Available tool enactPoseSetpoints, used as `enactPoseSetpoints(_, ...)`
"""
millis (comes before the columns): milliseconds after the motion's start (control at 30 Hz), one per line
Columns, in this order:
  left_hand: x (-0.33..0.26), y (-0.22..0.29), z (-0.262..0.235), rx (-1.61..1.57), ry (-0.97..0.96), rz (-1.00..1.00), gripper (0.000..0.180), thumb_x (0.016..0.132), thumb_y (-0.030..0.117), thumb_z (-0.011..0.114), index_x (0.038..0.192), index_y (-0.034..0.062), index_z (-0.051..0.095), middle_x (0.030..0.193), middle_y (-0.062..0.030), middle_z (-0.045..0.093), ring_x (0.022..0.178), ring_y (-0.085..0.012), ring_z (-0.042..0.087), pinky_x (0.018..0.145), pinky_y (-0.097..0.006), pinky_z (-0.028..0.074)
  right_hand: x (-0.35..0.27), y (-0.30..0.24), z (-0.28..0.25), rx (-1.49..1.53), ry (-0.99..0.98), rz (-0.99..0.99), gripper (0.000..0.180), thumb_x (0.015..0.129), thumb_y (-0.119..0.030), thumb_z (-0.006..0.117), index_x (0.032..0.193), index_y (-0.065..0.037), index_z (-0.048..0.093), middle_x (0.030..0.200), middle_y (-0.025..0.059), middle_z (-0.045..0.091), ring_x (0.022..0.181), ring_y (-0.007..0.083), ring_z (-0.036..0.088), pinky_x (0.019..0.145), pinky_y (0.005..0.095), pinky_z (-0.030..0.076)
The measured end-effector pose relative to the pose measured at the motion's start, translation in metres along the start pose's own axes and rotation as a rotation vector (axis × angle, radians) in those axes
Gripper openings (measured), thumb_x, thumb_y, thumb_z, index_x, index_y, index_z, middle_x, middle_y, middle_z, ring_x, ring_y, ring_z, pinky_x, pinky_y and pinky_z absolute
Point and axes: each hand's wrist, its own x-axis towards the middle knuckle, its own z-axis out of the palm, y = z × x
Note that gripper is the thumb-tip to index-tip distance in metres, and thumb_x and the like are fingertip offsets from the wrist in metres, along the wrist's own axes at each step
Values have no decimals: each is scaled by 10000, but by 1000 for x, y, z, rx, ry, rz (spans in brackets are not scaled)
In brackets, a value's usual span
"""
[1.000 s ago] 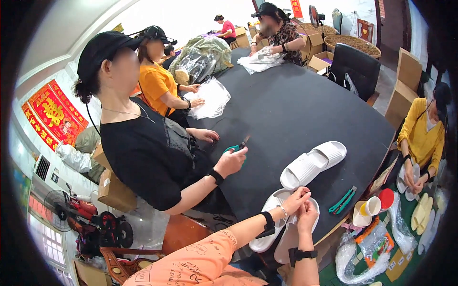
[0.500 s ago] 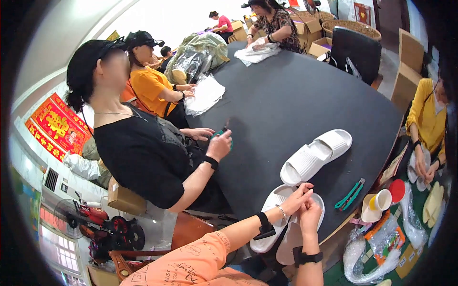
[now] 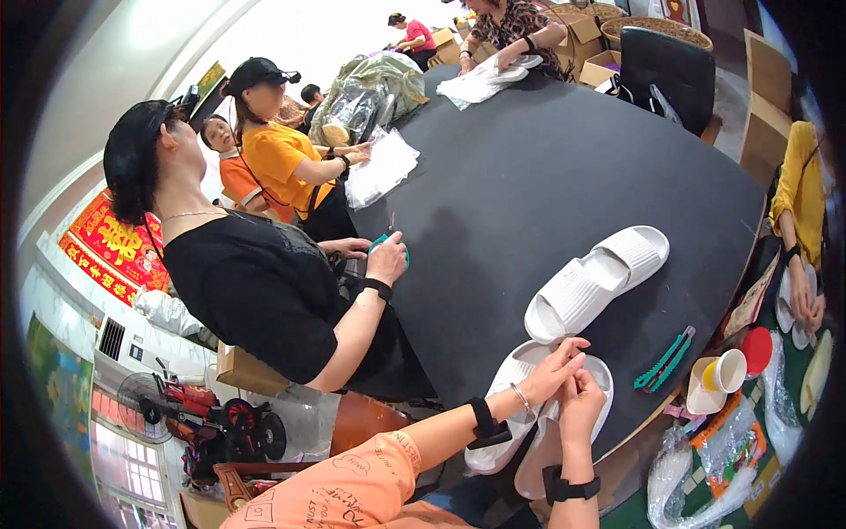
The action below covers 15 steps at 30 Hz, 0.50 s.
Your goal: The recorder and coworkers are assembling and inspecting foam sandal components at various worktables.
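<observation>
My left hand [image 3: 553, 372] and my right hand [image 3: 582, 398] meet over a pair of white slide slippers at the near table edge. Their fingertips are pinched close together, and whatever is between them is too small or hidden to make out. The left slipper [image 3: 504, 407] of this pair lies partly under my left wrist. Behind my forearms and hands, the other slipper [image 3: 534, 463] is mostly covered. Just beyond my fingers rests more white ribbed slide footwear [image 3: 568, 304], slanting away to the right. To the right lies a slim teal-handled cutting tool [image 3: 663, 360] with a grey tip.
At the left, a person in black [image 3: 256, 291] holds teal-handled scissors [image 3: 395, 251]. A cup [image 3: 724, 370] and a red lid [image 3: 757, 349] stand at the right beside plastic wrap [image 3: 679, 480]. Other people work around the dark table [image 3: 493, 212], with white bags at its far side.
My hands stay pinched together over the slippers, while the whole view shifts slightly. The person in black has lowered the scissors a little. Someone in orange now shows behind the person in yellow-orange.
</observation>
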Motion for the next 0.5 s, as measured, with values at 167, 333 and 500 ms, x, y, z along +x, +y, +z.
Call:
enactPoseSetpoints(167, -4, 3, -6, 90, 140, 80, 205, 873, 153, 415, 983, 20, 526, 886, -52, 554, 799, -137, 519, 700, -253, 426, 4, -14, -4, 206, -1, 60, 98, 814, -60, 526, 770, 16, 571, 666, 21, 560, 575, 66, 490, 525, 194, 396)
enactPoseSetpoints(333, -23, 5, -6, 539, 157, 50, 150, 806, 90, 487, 916, 19, 558, 793, -149, 588, 752, -236, 583, 674, -309, 449, 2, -5, -10, 192, -18, -17, 73, 809, -51, 530, 794, 11, 566, 658, 5, 551, 578, 47, 477, 521, 180, 387)
enactPoseSetpoints(500, -24, -11, -2, 307, 187, 132, 106, 789, 104, 535, 834, 24, 587, 762, -90, 596, 721, -165, 558, 668, -284, 442, -4, -19, -15, 149, 55, 23, 126, 776, -45, 561, 881, 20, 543, 765, 69, 599, 693, 115, 568, 625, 228, 462)
